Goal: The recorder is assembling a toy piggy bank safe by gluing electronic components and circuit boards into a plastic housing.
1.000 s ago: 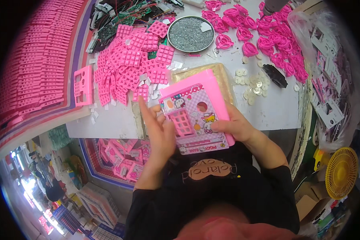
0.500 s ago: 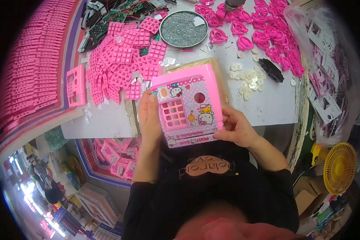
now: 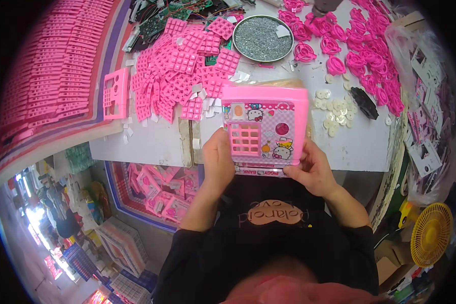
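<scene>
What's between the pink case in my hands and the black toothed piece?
In the head view, a cluster of small white discs, plus the edge of a tan slab by the pink case, lies between it and the black toothed piece.

This looks like a small assembly workshop: across the bench (image 3: 359,152) lie loose components sorted by kind, with pink keypads (image 3: 187,61) heaped beside circuit boards and wires (image 3: 159,25), small metal parts (image 3: 263,38) filling a round dish (image 3: 263,61), and pink ring-shaped pieces (image 3: 375,61) at upper right. Identical pink panels (image 3: 61,61) stand in close rows at upper left, many copies of one part, while the pink printed casing (image 3: 266,131) in the middle is being handled. Stacked crates (image 3: 121,245) at lower left and a yellow fan (image 3: 430,235) at lower right add to the workroom look.
</scene>
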A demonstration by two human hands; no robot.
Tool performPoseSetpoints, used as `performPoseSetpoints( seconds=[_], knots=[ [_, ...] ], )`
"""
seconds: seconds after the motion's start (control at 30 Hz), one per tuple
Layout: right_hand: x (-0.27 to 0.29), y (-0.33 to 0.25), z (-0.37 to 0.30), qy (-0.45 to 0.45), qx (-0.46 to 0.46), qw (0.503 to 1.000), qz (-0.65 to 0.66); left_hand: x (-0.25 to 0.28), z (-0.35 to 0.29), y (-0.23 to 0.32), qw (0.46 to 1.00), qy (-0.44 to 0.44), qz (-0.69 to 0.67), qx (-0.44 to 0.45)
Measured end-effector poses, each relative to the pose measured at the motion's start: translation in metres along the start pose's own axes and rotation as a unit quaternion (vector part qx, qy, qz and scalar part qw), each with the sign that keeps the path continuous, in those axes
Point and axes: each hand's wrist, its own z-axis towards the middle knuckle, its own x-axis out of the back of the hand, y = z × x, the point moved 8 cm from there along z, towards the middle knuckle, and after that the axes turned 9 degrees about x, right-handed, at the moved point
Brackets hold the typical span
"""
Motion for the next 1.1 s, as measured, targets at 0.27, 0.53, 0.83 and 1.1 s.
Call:
performPoseSetpoints(
  seconds=[0.27, 0.53, 0.83, 1.1],
  knots=[
    [0.003, 0.003, -0.018, -0.005, 0.02, 1.0, 0.005, -0.004, 0.004, -0.01, 0.998, -0.045, 0.001, 0.035],
    [0.007, -0.019, -0.01, 0.004, -0.009, 0.993, -0.122, -0.006, 0.014, 0.05, 0.989, 0.026, 0.028, -0.143],
    [0.01, -0.09, 0.041, -0.015, 0.158, 0.951, -0.265, 0.001, 0.02, 0.087, 0.945, 0.055, 0.055, -0.317],
    [0.014, -0.138, 0.061, -0.068, 0.417, 0.733, -0.533, -0.007, 0.021, 0.134, 0.82, -0.102, 0.162, -0.54]
  ],
)
